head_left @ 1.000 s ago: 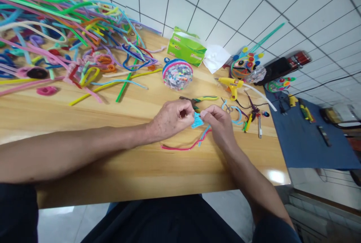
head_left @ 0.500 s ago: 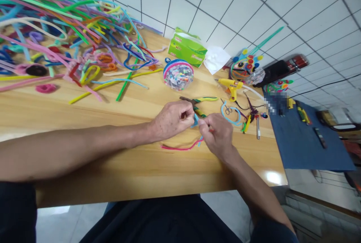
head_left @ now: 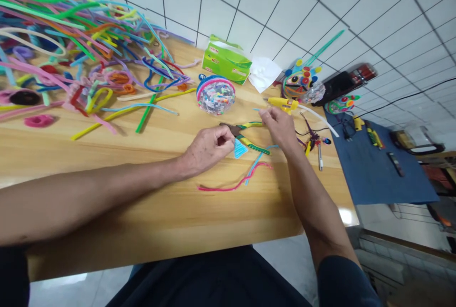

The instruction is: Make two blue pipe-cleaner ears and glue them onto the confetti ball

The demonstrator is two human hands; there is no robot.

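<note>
At the fingertips of the left hand (head_left: 208, 150) is the blue triangle (head_left: 240, 149) it pinches, and the right hand (head_left: 280, 124) pinches a thin blue strip (head_left: 256, 109) by the yellow glue gun (head_left: 283, 103).

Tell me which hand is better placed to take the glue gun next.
Probably the right hand: it is beside the yellow glue gun, though it seems to pinch a light-blue strip. The left hand is farther, holding the blue ridged piece.
</note>
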